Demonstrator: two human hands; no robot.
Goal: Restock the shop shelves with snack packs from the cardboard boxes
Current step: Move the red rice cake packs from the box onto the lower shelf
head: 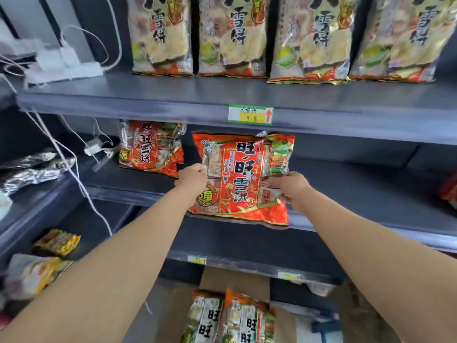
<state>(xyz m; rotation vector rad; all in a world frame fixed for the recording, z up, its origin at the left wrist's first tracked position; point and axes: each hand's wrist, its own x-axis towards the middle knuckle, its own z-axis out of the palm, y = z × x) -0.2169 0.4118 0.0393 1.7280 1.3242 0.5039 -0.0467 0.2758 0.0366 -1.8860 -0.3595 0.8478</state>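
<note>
Middle shelf (358, 179):
- At its front edge: snack pack (237, 177), between left hand (194, 175) and right hand (291, 186).
- On it, left and further back: second pack (150, 147).
- Above it: four large packs (232, 35) in a row.
- Below it: cardboard box (235, 278) holding packs (230, 318).

A shop: price-tagged shelves (173, 100) stocked with snack packs (160, 33).

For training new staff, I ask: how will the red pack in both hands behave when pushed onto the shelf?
Probably light: the left hand and right hand hold the pack by its edges. Its glossy, wrinkled film suggests floppy, slippery handling. It may tip forward, since its bottom sits at the shelf edge.
</note>
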